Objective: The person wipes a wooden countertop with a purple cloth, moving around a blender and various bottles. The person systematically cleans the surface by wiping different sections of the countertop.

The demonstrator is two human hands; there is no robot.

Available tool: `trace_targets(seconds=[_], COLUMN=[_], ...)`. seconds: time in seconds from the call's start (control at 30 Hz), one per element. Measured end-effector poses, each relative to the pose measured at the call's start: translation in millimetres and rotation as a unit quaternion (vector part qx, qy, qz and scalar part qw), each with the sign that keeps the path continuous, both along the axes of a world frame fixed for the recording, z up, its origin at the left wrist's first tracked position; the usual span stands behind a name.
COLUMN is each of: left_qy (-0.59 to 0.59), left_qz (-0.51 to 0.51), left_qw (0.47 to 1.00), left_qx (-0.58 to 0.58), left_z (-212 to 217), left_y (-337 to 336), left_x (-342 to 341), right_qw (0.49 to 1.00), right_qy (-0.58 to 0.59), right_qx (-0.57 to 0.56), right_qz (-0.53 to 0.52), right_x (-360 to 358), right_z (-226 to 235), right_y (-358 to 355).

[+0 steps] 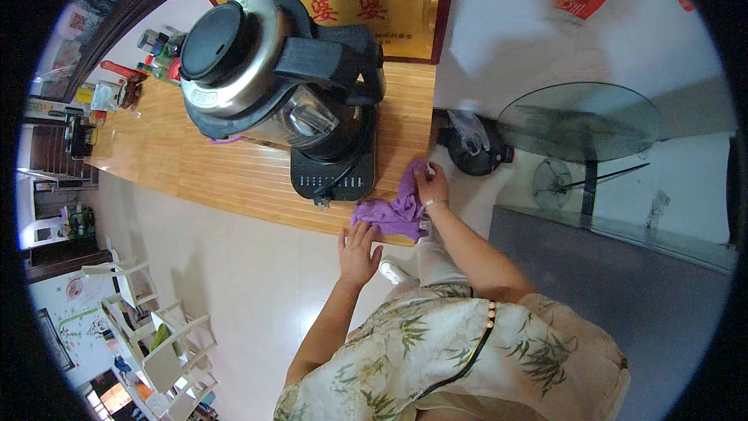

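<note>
A crumpled purple cloth (399, 212) lies at the near right corner of the wooden counter (156, 140). My right hand (433, 187) has its fingers closed on the cloth's right end, by the counter's right edge. At the cloth's left end, my left hand (359, 252) rests with fingers stretched and apart, fingertips touching the fabric at the near edge. Just beyond the cloth stands a large blender (312, 70) with a black lid and handle, a steel collar and a clear jug. Its power plug (321, 203) hangs over the front of the black base (335, 175).
A gold plaque (327, 8) in a red frame stands behind the blender. Bottles (162, 54) and packets line the counter's far left. To the right are a round glass tabletop (580, 121) and a black pot (471, 148) holding a plastic bag. White chairs (167, 351) stand at lower left.
</note>
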State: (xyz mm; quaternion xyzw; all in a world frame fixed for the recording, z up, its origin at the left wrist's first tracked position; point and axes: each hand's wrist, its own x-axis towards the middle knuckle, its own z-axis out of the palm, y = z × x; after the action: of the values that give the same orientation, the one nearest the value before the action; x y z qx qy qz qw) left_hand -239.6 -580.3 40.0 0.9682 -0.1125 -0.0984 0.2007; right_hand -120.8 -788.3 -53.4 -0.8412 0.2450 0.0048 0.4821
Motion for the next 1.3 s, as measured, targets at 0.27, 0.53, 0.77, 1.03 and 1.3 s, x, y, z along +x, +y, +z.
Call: trace_targets(seconds=[0.27,0.53,0.77,1.03,1.3], left_qy=[-0.008,0.002,-0.017,-0.015,-0.008], left_qz=[0.027,0.012,0.035,0.030,0.055], left_qw=[0.999,0.999,0.998,0.998,0.998], left_qx=[-0.027,-0.039,-0.052,-0.048,-0.040], left_z=[-2.0,-2.2,-10.4,-12.5,-9.6], left_y=[-4.3,-14.9,-24.9,-26.8,-27.4], left_x=[5.6,5.5,15.7,16.8,13.8], right_qw=[0.983,0.994,0.966,0.993,0.974], right_qy=[0.141,0.092,0.237,0.094,0.226], right_qx=[0.086,0.046,0.032,0.070,-0.003], right_qz=[-0.086,-0.048,-0.094,-0.001,-0.031], right_x=[111.6,62.8,170.4,98.0,163.4], right_z=[21.3,-76.4,23.7,-54.2,16.7], right_y=[-12.6,-12.3,-16.6,-13.8,-6.1])
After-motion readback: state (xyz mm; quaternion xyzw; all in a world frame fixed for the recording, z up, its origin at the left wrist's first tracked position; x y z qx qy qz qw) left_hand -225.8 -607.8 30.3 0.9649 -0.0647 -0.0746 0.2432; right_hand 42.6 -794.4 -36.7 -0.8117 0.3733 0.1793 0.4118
